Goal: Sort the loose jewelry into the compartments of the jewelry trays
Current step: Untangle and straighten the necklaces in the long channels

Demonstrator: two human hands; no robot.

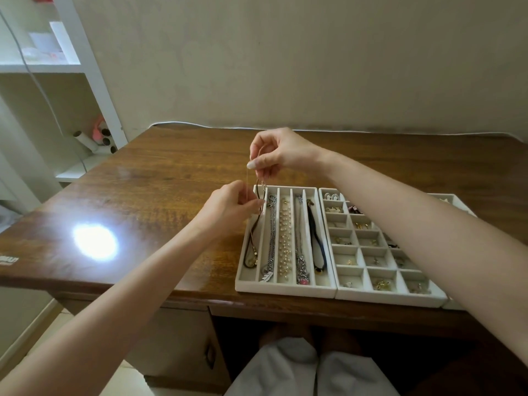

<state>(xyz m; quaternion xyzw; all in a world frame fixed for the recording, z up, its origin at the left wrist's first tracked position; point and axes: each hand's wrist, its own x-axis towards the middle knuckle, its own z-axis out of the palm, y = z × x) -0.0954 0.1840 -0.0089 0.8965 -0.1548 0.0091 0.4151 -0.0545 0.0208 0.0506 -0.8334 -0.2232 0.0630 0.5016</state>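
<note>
Soft, even indoor light filled the view and cast no hard shadows on the desk top. A round white glare spot (95, 242) burned out the varnish of the wooden desk (160, 178), mirroring a source above. The kneehole below lay in deep shadow. Wide-angle distortion bowed the shelf (85, 67) uprights. The fine chain (247, 181) I held was barely resolved.

Wooden desk (148, 178); white shelving (92, 78); cardboard tubes (87, 140).

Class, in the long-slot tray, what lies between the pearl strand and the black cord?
A silver chain with a pink charm, lying lengthwise between pearl strand and black cord; the head view shows it.
</note>
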